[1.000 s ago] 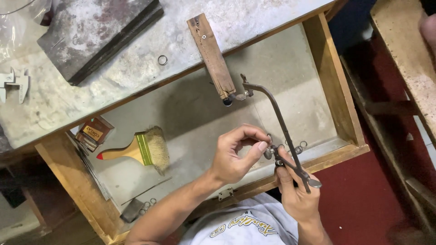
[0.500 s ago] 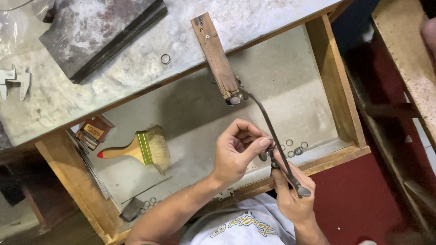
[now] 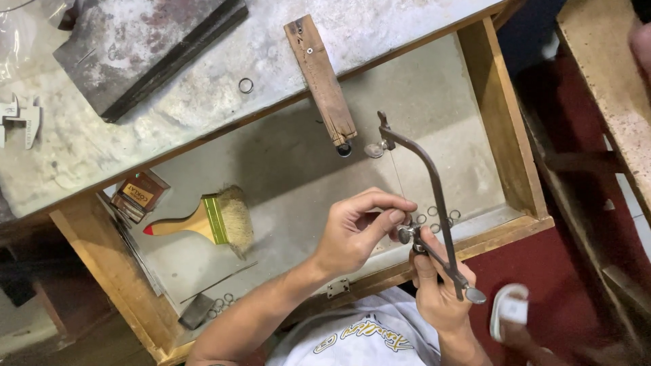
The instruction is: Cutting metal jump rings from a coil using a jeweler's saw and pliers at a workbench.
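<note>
My right hand (image 3: 437,295) grips the handle end of a small metal saw frame (image 3: 434,183) held over an open wooden drawer (image 3: 502,115). Its thin blade runs from the top clamp down toward my hands. The fingertips of my left hand (image 3: 352,230) pinch the thumbscrew at the frame's lower clamp, just above my right hand. The frame's upper end sits just right of the tip of a wooden bench pin (image 3: 322,78) that juts out from the bench edge.
Several small metal rings (image 3: 434,215) lie in the drawer near my hands, and more rings (image 3: 220,305) lie at its near left. A paintbrush (image 3: 210,220) and a small box (image 3: 139,195) lie in the drawer. On the bench are a dark slab (image 3: 135,47), one ring (image 3: 245,85) and a caliper (image 3: 17,118).
The saw frame's upper end touched the bench pin tip half a second ago and now sits slightly right of it. My left fingers stay on the lower clamp screw.
</note>
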